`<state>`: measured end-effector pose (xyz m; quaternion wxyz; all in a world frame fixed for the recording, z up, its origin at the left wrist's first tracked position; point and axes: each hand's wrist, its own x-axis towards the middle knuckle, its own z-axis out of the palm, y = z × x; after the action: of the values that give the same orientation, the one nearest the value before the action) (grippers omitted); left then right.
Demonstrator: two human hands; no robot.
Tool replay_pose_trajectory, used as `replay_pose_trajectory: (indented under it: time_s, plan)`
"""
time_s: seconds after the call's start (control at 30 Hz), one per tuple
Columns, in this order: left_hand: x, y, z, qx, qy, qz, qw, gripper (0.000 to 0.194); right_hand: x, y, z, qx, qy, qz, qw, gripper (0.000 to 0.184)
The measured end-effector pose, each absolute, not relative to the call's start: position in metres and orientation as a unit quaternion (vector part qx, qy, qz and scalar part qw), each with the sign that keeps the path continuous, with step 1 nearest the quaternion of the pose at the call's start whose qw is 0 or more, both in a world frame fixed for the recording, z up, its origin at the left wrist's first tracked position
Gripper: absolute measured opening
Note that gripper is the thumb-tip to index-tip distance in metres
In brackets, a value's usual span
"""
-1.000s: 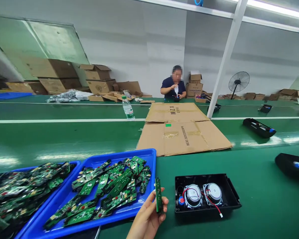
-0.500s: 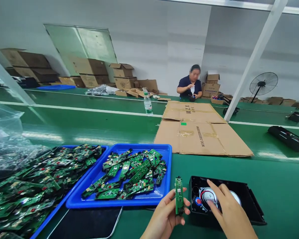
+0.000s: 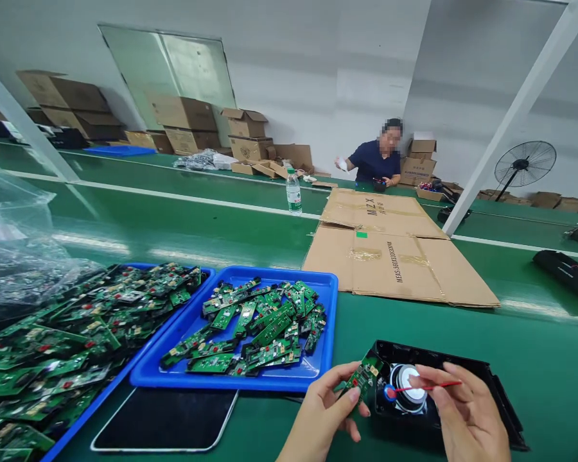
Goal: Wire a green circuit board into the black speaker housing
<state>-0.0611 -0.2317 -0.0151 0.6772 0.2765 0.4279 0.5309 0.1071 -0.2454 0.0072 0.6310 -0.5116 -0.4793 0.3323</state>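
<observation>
Board (image 3: 365, 377): small, green, tilted, pinched in left hand (image 3: 325, 414) fingers.
Wire (image 3: 426, 387): thin, red, pinched by right hand (image 3: 467, 417) over the black case (image 3: 498, 391).

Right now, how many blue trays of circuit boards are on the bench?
2. One blue tray sits just left of the left hand, boards piled in its middle. The second tray lies further left, heaped with boards and cut off by the picture's edge.

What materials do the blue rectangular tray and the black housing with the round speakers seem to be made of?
The blue rectangular tray looks like glossy moulded plastic: light glints on its smooth floor. The black housing seems matte plastic, with thin dull walls. Its round speaker shows a shiny, probably metal, back.
</observation>
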Motion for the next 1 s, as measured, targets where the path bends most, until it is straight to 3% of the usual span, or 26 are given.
replay_pose_trajectory:
  time_s: [0.13, 0.3, 0.57, 0.8, 1.0]
  plan:
    - [-0.064, -0.231, -0.017, 0.315, 0.422, 0.514, 0.677, 0.049, 0.104, -0.245, 0.008, -0.475, -0.36, 0.445, 0.669, 0.058]
    - [-0.069, -0.232, -0.013, 0.341, 0.439, 0.49, 0.671, 0.032, 0.107, -0.244, 0.002, -0.517, -0.446, 0.424, 0.595, 0.03]
    - [-0.071, -0.24, -0.004, 0.353, 0.416, 0.456, 0.703, 0.048, 0.116, -0.239, -0.007, -0.495, -0.704, 0.261, 0.438, 0.019]
    - [-0.077, -0.229, -0.016, 0.454, 0.326, 0.496, 0.664, 0.035, 0.112, -0.238, -0.011, -0.408, -0.783, 0.206, 0.422, 0.017]
    - [-0.075, -0.229, -0.019, 0.355, 0.307, 0.45, 0.76, 0.045, 0.114, -0.237, -0.013, -0.353, -0.812, 0.18, 0.429, 0.014]
